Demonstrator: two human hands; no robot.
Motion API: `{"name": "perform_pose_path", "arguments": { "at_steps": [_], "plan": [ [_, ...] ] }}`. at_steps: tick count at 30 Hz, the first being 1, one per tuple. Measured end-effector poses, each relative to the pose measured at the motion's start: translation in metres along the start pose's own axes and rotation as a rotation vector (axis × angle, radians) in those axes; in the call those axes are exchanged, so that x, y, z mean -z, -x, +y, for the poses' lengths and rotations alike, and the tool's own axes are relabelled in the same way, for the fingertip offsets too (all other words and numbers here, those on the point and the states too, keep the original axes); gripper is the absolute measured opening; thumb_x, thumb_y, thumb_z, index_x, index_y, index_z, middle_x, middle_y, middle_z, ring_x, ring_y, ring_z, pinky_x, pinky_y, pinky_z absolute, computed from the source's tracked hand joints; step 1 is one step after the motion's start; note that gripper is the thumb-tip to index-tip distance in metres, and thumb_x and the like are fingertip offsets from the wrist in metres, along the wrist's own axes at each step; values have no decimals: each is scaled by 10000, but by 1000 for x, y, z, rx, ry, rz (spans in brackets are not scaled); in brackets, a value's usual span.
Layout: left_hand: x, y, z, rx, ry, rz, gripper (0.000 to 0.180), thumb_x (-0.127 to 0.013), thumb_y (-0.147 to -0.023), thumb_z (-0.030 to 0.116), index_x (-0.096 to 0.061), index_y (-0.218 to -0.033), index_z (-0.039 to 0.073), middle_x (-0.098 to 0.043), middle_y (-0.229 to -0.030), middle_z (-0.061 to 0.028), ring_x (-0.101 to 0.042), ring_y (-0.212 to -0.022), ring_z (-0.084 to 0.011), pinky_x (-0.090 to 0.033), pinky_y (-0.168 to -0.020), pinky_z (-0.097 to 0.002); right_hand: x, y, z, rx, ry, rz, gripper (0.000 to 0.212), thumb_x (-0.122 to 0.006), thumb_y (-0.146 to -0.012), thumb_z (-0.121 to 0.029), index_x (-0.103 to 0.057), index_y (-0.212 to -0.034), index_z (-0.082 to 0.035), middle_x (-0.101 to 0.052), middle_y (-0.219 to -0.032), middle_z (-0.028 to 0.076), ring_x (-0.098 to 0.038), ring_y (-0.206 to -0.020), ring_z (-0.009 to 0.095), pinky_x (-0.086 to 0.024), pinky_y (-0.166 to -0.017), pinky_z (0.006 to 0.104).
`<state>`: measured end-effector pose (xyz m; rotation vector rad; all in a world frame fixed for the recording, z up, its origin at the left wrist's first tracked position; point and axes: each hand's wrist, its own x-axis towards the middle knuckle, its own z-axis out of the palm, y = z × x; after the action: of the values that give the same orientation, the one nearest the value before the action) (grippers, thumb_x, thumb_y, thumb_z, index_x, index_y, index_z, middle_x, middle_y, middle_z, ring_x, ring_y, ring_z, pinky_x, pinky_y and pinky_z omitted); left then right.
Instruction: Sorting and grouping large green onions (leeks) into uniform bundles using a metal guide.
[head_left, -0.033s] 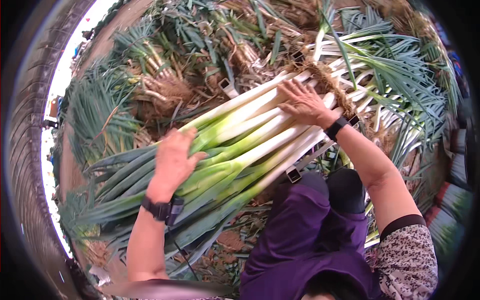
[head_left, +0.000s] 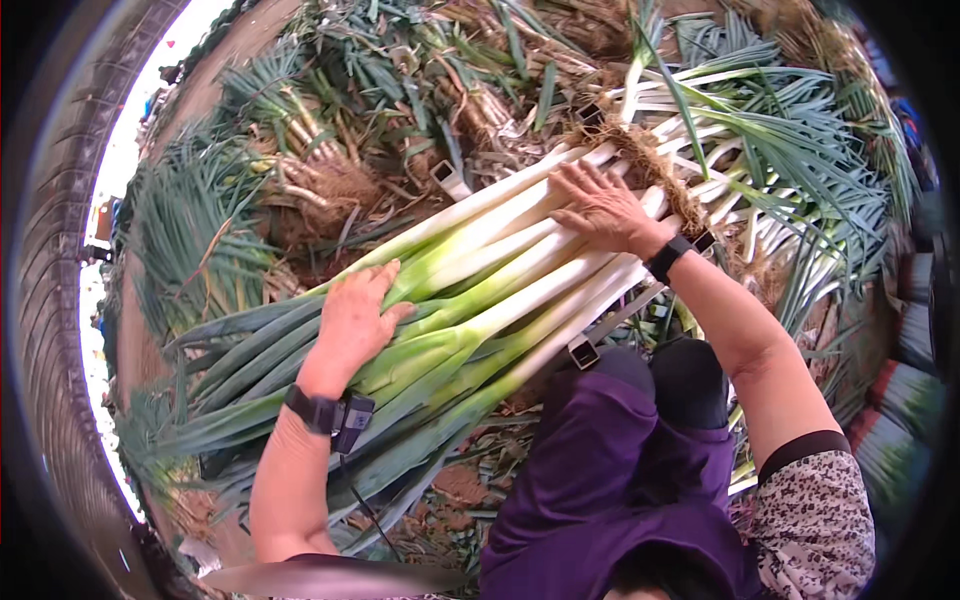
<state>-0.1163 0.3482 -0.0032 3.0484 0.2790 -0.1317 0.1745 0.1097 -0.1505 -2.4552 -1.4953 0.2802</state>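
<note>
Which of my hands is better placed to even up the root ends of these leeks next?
Probably your right hand: it lies spread on the white stalks, close to the brown roots. Your left hand rests farther off, where the stalks turn to green leaves.

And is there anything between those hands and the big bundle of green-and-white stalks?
Nothing visible: the bare left hand rests on the bundle along its greener part, and the right hand lies on the white part near the roots.
</note>
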Motion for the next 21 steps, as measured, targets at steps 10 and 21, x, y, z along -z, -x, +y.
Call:
{"name": "perform_pose_path", "arguments": {
  "at_steps": [10,21],
  "plan": [
    [-33,-40,-22,26,-52,-7,467,-599,-916,385,-582,-1287,102,-449,-1398,-151,-417,-1261,-357,-400,-978,-498,7,1,14,-22,48,-46,814,-254,-904,-731,-259,-1528,-207,-222,-1587,104,-172,-1461,351,-165,-1136,547],
    [-22,-29,-32,66,-131,183,608,-623,-890,423,-511,-1298,-14,-465,-1382,-204,-380,-1291,-414,-306,-1073,-482,18,61,9,64,-79,35,760,-305,-927,-695,-298,-1505,-202,-281,-1548,138,-133,-1445,432,-122,-1164,559]
  ]
}}
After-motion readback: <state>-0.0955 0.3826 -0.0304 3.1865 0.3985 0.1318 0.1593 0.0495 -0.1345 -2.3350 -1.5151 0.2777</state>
